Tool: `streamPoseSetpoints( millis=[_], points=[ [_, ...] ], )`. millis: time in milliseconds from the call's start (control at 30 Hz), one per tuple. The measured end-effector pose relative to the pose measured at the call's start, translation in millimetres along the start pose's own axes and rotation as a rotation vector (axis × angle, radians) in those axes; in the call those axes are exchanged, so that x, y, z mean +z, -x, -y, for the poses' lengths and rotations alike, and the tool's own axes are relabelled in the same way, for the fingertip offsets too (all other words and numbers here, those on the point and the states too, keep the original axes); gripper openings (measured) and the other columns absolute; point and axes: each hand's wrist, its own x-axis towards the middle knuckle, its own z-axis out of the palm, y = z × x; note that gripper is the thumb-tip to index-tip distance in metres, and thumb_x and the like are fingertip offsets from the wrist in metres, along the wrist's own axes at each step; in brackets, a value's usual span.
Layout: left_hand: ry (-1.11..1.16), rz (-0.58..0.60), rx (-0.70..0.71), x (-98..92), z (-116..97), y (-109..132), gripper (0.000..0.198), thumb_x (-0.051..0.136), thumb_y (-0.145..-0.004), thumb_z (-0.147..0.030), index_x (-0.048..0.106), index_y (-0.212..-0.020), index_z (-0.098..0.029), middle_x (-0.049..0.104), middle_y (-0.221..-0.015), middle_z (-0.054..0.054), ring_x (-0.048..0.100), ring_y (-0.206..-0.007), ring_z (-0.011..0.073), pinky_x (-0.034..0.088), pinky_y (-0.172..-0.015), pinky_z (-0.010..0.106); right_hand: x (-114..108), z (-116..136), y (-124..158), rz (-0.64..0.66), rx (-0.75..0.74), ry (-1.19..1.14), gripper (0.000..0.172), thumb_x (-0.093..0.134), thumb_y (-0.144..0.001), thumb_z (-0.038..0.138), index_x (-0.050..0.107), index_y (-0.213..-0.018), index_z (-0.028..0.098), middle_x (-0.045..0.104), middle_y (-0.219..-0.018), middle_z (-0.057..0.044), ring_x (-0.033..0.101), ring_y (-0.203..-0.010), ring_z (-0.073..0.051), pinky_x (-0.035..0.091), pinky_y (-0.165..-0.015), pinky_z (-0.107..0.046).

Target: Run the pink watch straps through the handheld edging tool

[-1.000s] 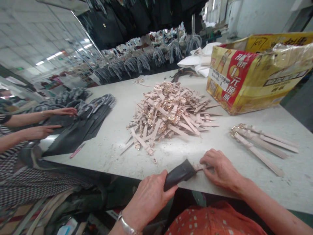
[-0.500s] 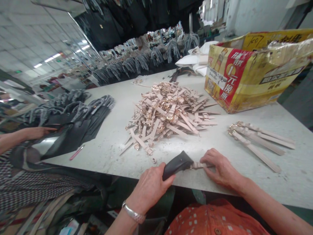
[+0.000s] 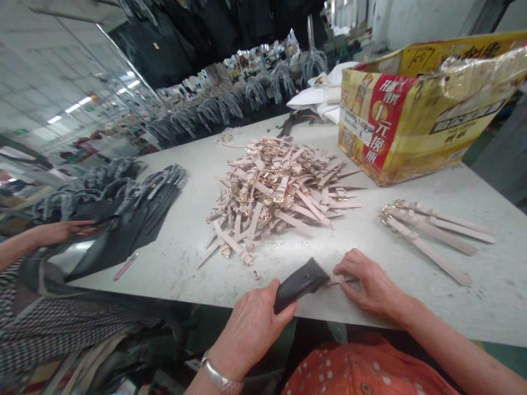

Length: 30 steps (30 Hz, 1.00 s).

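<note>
My left hand (image 3: 256,318) is closed around a black leather-like piece (image 3: 302,282), whose wide end points right over the table's near edge. At that end, a beige buckle strap (image 3: 336,279) lies between the black piece and my right hand (image 3: 368,282), which pinches it with thumb and fingertips. The strap's buckle cannot be made out there. Beyond my hands is a heap of beige straps (image 3: 280,189) with gold buckles. Several similar straps (image 3: 432,238) lie fanned out on the right, apart from the heap.
A yellow and red carton (image 3: 411,120) stands at the table's back right, beside white material (image 3: 315,99). On the left, a co-worker's hand (image 3: 61,233) touches black bag pieces (image 3: 144,214) with wrapped handles. A pink tool (image 3: 125,266) lies near the edge. Black bags hang behind.
Less of the beige strap shows between the black piece and my right hand. The camera view has shifted slightly. Both hands keep their hold.
</note>
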Motion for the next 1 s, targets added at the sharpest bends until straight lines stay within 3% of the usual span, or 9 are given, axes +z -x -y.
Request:
streamPoseSetpoints(
  millis=[167,333,467,633,867,1000],
  points=[
    [-0.05,-0.006,-0.02,-7.3,-0.3,3.6,0.031,0.044,-0.087,-0.048,0.054,-0.099,-0.021,0.068,-0.077,0.006,0.067,-0.076,0.0288,0.048,-0.064,0.036,1.9,-0.5,0.3,-0.004,0.026,-0.013,0.022,0.055,-0.072,0.006,0.056,-0.091,0.017,0.05,-0.085,-0.003,0.044,-0.086,-0.018,0.036,-0.075,-0.032],
    [-0.108,0.032,0.105,-20.2,-12.7,12.9,0.024,0.048,-0.086,-0.046,0.054,-0.096,-0.025,0.067,-0.079,0.003,0.065,-0.075,0.0283,0.049,-0.066,0.038,4.3,-2.9,1.5,-0.023,0.054,-0.005,0.029,0.055,-0.071,0.007,0.055,-0.098,0.017,0.051,-0.088,-0.004,0.045,-0.088,-0.019,0.037,-0.076,-0.033],
    [-0.197,0.028,0.202,-26.4,-25.2,1.9,0.026,0.048,-0.086,-0.045,0.054,-0.099,-0.022,0.066,-0.081,0.005,0.065,-0.079,0.0282,0.049,-0.07,0.038,3.8,-5.0,2.6,-0.017,0.072,-0.029,0.03,0.057,-0.073,0.01,0.054,-0.103,0.017,0.052,-0.092,-0.005,0.047,-0.089,-0.019,0.039,-0.077,-0.032],
    [-0.229,0.051,0.244,-35.3,-36.7,-16.4,0.028,0.048,-0.085,-0.047,0.054,-0.094,-0.021,0.066,-0.079,0.006,0.065,-0.078,0.0275,0.048,-0.068,0.037,0.6,-7.5,5.5,-0.009,0.093,-0.084,0.045,0.055,-0.075,0.011,0.048,-0.119,0.018,0.053,-0.101,-0.006,0.05,-0.092,-0.018,0.042,-0.082,-0.032],
    [-0.253,-0.004,0.247,-39.0,-31.8,-15.6,0.028,0.049,-0.085,-0.047,0.054,-0.093,-0.021,0.066,-0.077,0.006,0.065,-0.074,0.0276,0.049,-0.065,0.037,0.2,-10.3,7.1,-0.026,0.072,-0.099,0.057,0.052,-0.07,0.006,0.044,-0.125,0.02,0.053,-0.1,-0.004,0.05,-0.094,-0.017,0.041,-0.085,-0.031],
    [-0.245,0.051,0.238,-39.2,-28.5,-8.9,0.026,0.051,-0.084,-0.046,0.055,-0.093,-0.021,0.066,-0.076,0.005,0.065,-0.074,0.0278,0.05,-0.065,0.037,2.1,-10.7,7.2,-0.03,0.064,-0.11,0.058,0.051,-0.068,0.005,0.044,-0.124,0.019,0.053,-0.1,-0.005,0.05,-0.093,-0.017,0.042,-0.084,-0.031]
  ],
)
